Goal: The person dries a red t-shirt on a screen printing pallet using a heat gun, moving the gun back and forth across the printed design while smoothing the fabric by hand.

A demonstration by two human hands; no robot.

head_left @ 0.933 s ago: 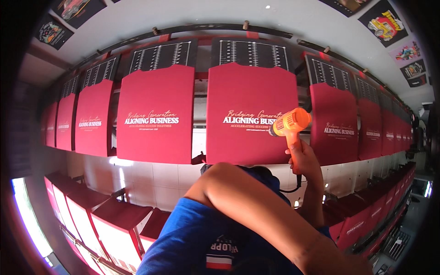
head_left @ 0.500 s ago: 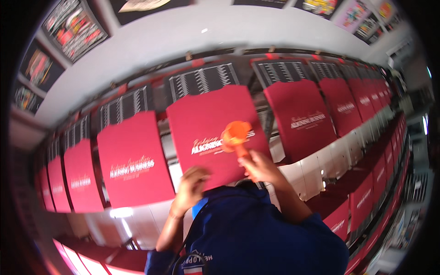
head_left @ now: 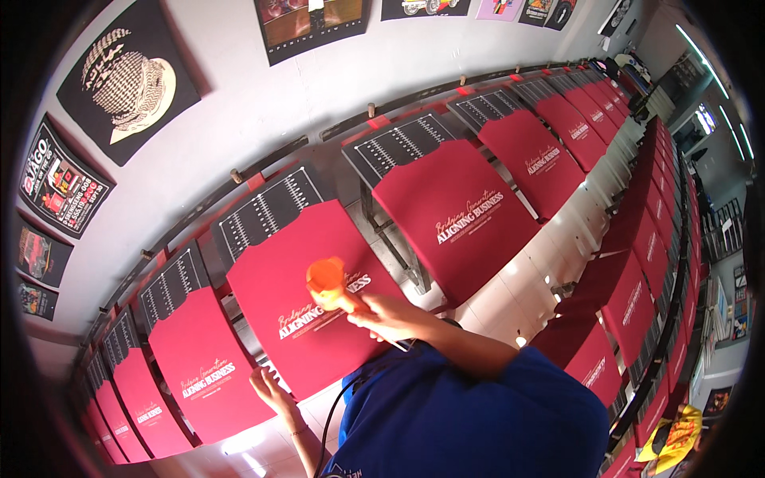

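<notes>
My right hand [head_left: 388, 317] is closed around the handle of an orange hand tool [head_left: 325, 280] with a round, cup-like head. What kind of tool it is I cannot make out. Its head is over a printed red T-shirt [head_left: 275, 259], which lies on a flat printing board, and covers part of the white lettering. At the front left corner of that shirt is my left hand [head_left: 273, 390], its fingers apart and nothing held. A neighbouring red T-shirt [head_left: 191, 346] lies just left of it.
More red shirts on boards form a long curved row, including a red shirt [head_left: 454, 211] to the right. Dark boards with ruler marks [head_left: 267, 209] show behind them. A second row [head_left: 629, 303] stands at the right. A black cable [head_left: 328, 426] hangs by my blue top.
My view has turned, so the row now slopes up to the right. My left hand has moved from over the shirt's front to its left corner. The orange tool stays in my right hand.
</notes>
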